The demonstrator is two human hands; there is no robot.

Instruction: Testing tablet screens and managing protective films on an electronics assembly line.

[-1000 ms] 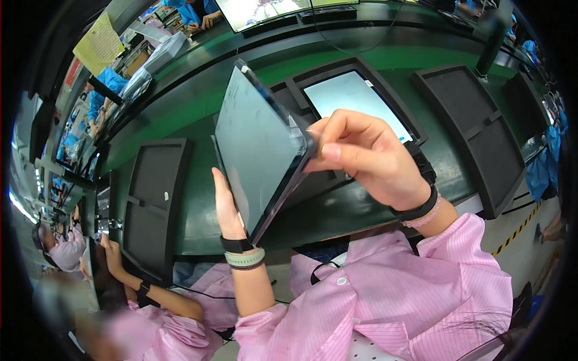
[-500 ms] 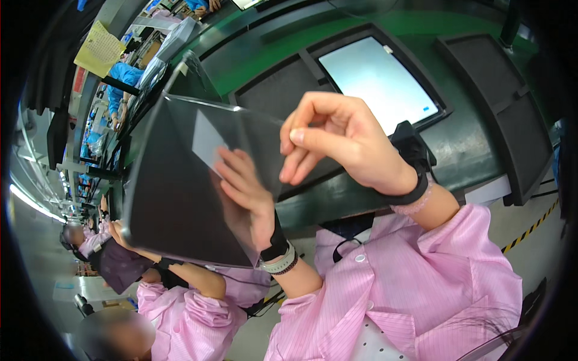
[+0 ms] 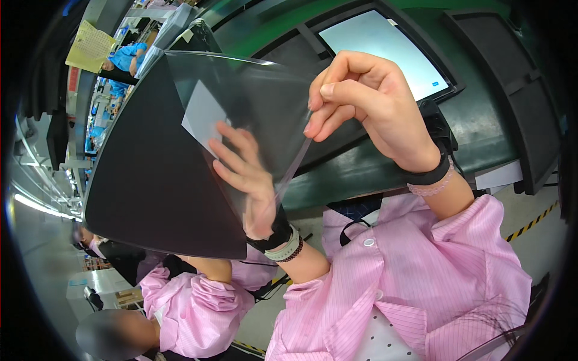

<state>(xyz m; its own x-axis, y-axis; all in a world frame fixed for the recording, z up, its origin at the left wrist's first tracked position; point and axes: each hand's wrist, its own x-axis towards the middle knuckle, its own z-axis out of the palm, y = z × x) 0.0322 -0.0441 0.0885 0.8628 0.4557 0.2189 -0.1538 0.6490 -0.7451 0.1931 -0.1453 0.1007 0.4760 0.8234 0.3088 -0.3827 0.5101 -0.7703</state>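
A large dark sheet [image 3: 162, 186] is raised at the left, with a clear film [image 3: 265, 90] extending from its right side. My right hand [image 3: 373, 108] pinches the right edge of that film between thumb and fingers. Through the film my left hand [image 3: 250, 174] shows hazily, its fingers stretched out and apart. Whether those fingers press against the sheet's back is hard to tell. A white patch [image 3: 201, 111] shows through the film beside them; it may be a card or a reflection.
A lit screen [image 3: 379, 51] rests in a black tray beyond my right hand. Another black tray [image 3: 503, 78] stands at the right on the green bench [image 3: 469, 138]. A co-worker in a pink shirt [image 3: 198, 310] sits at lower left. A yellow note [image 3: 90, 48] hangs upper left.
My right hand has moved up and to the right with the film's edge, and more clear film shows. The dark sheet has shifted up and left; my left hand stays behind the film.
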